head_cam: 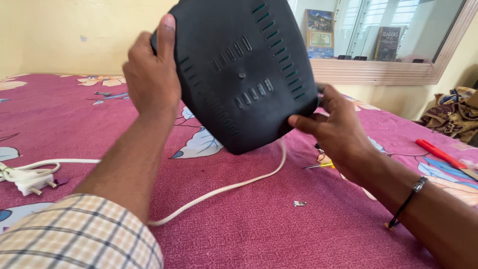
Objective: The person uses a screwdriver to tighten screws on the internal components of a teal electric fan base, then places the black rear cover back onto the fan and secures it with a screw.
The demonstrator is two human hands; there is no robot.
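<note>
Both hands, left hand (pixel 149 74) and right hand (pixel 333 127), grip a black slotted appliance base (pixel 244 69) tilted above the bed (pixel 259 229), white cord (pixel 219 192) trailing.

The black appliance base (pixel 239 74) looks like matt moulded plastic, smooth, with cut slots. The white cord (pixel 224 189) and plug (pixel 32 184) seem smooth, slightly glossy plastic, the plug's pins bare metal. The bed's maroon flowered sheet (pixel 279 229) is matt woven cloth. The near sleeve (pixel 79 234) is soft checked cloth. The red handle (pixel 440 153) at right is shiny plastic.
</note>
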